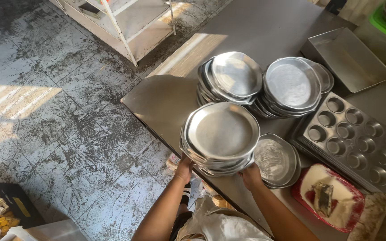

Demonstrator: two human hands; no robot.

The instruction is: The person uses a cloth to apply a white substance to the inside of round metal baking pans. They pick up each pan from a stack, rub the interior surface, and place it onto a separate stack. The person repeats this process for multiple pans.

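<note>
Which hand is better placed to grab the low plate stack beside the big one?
Right. The right hand grips the tall plate stack on the side touching the low plate stack; the left hand is on the far side, at the table edge.

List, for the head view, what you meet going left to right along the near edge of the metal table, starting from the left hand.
Left hand → stack of metal plates held between both hands → right hand → short stack of shallow plates → red tray with a scraper.

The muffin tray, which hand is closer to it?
Right. The right hand grips the near plate stack on the side facing the muffin tray. The left hand grips the stack's far side, farther away.
</note>
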